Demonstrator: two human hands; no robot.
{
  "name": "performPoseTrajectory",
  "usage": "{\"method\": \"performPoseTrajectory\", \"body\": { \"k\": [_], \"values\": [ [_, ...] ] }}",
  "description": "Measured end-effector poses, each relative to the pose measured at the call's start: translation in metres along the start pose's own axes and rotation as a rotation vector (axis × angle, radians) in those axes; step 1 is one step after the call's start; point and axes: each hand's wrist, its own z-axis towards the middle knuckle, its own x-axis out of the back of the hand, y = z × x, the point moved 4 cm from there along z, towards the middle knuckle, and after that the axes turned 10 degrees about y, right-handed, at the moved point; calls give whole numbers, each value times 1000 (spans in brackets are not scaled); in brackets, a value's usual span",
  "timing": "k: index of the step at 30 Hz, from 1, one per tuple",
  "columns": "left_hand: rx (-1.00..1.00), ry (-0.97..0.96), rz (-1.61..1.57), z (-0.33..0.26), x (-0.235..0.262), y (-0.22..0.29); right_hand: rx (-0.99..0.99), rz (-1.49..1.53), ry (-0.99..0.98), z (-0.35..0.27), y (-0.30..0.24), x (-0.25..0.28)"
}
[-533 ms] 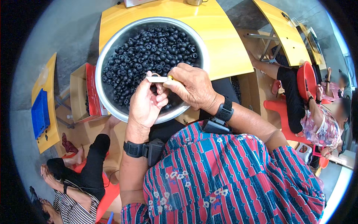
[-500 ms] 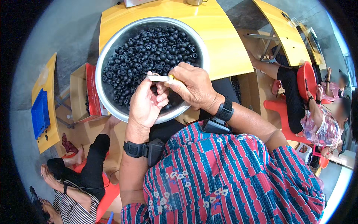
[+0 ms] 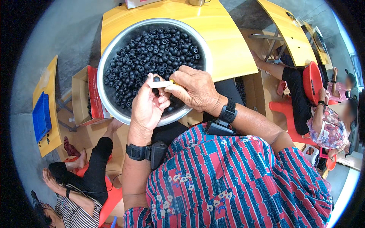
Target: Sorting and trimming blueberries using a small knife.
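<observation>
A wide metal basin (image 3: pixel 208 57) holds a heap of small black round parts (image 3: pixel 152 49) with holes in their ends. Over its near side, my left hand (image 3: pixel 146 100) pinches one black part (image 3: pixel 156 79) between thumb and fingers. My right hand (image 3: pixel 195 87) is closed round a small knife with a yellow handle, which mostly hides in the fist. Its pale flat blade (image 3: pixel 161 84) points left and lies across the black part, close to my left thumb. Whether the edge touches the part I cannot tell.
The basin rests against a yellow table (image 3: pixel 228 49). Left of it stands an open cardboard box (image 3: pixel 80 97); a blue tray (image 3: pixel 41 116) is on another table. Seated people are on both sides, one at right with a red basin (image 3: pixel 312 81). A metal cup (image 3: pixel 197 2) stands far back.
The black part now shows above the blade between my left fingers, where before it was hardly visible. The blade has shifted slightly down. Both hands stay over the basin.
</observation>
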Motion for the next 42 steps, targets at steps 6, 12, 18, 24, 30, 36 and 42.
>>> {"method": "performPoseTrajectory", "body": {
  "k": [6, 12, 18, 24, 30, 36, 42],
  "values": [
    [7, 2, -5, 1, 2, -1, -2, -10, 15, 0, 1, -1],
    [19, 1, -24, 2, 3, -1, -18, -25, 14, 0, 1, -1],
    [56, -7, -52, 3, 4, -2, -44, -40, 7, -1, 4, -3],
    [37, -114, -31, 2, -1, 0, -204, -8, 61, 3, 14, -3],
    [0, -106, -54, 3, -1, 0, -238, 99, 94, 1, 21, -3],
    [-39, 114, 102, 2, 5, -3, -163, 317, 87, 1, 17, -2],
    [-23, 146, 52, 9, 9, -4, -28, 97, -12, -2, 7, -1]
  ]
}}
